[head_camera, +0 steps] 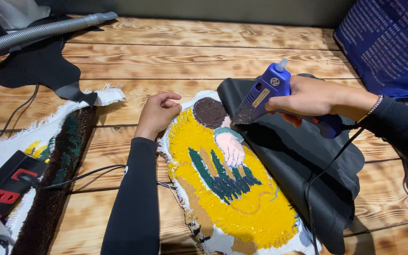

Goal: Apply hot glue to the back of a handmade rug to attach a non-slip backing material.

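My right hand [310, 98] grips a blue hot glue gun [265, 94], its nozzle pointing down-left at the top of a tufted rug piece [223, 184]. The rug piece lies face down, glossy yellow with green, brown and pink patches. My left hand [157, 113] rests on the rug piece's upper left edge, fingers curled and pressing it down. A black backing fabric sheet [308, 160] lies beside and partly under the rug piece on the right. The glue gun's black cord [317, 179] trails down across the fabric.
A wooden plank table [190, 56] carries everything. At left lie another tufted piece with a frayed white edge [62, 141], a black and red power strip [5, 184], black fabric scraps [38, 66] and a grey ribbed hose [34, 30]. A blue printed bag [388, 42] stands at the top right.
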